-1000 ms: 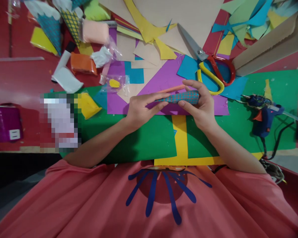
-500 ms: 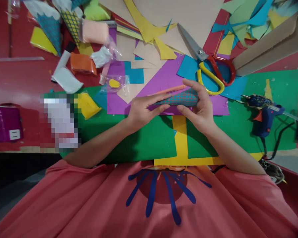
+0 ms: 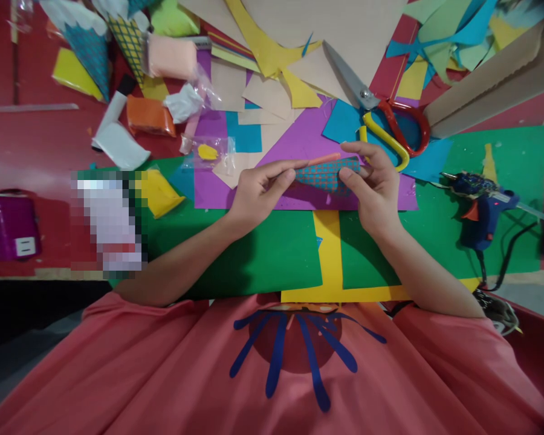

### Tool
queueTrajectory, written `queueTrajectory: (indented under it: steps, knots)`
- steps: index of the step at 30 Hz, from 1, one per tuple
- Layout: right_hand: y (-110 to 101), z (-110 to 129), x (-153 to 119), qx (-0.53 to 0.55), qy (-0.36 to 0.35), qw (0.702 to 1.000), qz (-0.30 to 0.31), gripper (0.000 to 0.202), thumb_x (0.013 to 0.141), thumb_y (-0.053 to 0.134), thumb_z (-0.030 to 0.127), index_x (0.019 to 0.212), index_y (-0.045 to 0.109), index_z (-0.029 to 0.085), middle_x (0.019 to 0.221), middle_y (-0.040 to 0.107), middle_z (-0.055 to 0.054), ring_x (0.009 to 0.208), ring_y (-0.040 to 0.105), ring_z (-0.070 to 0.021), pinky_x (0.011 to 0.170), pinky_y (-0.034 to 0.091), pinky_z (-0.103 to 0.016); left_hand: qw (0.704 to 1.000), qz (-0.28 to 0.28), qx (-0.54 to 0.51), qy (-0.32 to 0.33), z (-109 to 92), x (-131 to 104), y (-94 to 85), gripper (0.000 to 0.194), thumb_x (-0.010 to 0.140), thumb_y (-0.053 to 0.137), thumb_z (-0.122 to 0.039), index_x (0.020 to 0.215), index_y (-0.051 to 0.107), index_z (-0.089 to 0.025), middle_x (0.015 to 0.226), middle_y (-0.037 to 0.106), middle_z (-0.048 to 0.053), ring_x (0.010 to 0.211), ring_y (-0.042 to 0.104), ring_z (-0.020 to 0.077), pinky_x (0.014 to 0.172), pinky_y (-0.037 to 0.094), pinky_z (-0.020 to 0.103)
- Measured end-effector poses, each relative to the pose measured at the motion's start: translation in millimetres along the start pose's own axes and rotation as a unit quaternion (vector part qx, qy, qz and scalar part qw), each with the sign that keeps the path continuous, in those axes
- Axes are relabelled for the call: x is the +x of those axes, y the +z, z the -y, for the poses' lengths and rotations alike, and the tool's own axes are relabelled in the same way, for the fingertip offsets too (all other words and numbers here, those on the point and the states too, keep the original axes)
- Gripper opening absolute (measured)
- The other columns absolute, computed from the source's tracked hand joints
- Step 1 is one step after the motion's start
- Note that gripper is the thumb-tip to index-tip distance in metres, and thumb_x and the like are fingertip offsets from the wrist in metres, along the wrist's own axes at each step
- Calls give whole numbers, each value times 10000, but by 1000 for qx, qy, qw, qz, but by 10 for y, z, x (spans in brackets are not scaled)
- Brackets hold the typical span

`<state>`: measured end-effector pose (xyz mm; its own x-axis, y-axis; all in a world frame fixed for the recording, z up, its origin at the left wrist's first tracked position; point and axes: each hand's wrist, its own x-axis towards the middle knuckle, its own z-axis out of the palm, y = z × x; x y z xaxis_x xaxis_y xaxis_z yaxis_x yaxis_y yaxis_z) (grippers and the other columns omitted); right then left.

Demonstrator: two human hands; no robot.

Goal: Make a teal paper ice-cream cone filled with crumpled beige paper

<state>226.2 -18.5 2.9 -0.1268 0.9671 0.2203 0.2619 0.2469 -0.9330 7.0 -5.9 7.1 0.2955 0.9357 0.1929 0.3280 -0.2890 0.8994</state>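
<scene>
Supporting the whole layout, the red worktop (image 3: 36, 145) spans the area in front of the seated person, seen here from just behind the shoulder. A green sheet (image 3: 254, 254) covers its near portion. A purple sheet (image 3: 294, 136) overlaps the green sheet at the centre. Scissors (image 3: 365, 99) with one red and one yellow handle loop lie beyond the right hand, blades pointing away. A blue glue gun (image 3: 483, 214) rests on the green sheet, well apart to the right.

The left hand (image 3: 260, 193) pinches the narrow end of the patterned cone (image 3: 321, 175) between thumb and fingers. The right hand (image 3: 376, 193) grips the wide end, thumb on the near side; whether any fingertip enters the opening cannot be told. The cone, blue with a reddish grid, lies lengthwise between both hands, over the purple sheet. A slim salmon-coloured item (image 3: 324, 159) shows along its far edge. An orange packet (image 3: 151, 116) sits farther left. A yellow lump (image 3: 207, 152) occupies a clear bag beside the purple sheet's left part.
</scene>
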Motion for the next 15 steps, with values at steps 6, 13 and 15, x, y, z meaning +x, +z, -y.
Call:
queueTrajectory:
  steps: [6,13,15]
  knots:
    - [-10,-8,19,10,23,1000,-14,403,956,513,572,1275,570,333,946,720,3,809,724,-165,729,636,-327,999,-9,25,25,-55,-15,-27,382,1011,463,-454,1200,718,-242,975,785,23,804,736,126,739,605,216]
    - [1,81,36,61,9,998,-20,353,899,641,515,1200,654,332,1212,682,28,954,684,-151,887,598,-324,998,19,46,45,-157,-33,-40,362,992,509,-463,1190,731,-256,1134,774,12,1024,745,164,890,601,246]
    - [-4,64,36,65,17,997,-23,365,907,620,528,1211,646,327,1214,675,27,1001,673,-164,941,588,-362,998,13,40,45,-147,-31,-42,321,973,553,-452,1145,751,-267,1106,782,5,995,756,163,873,613,246]
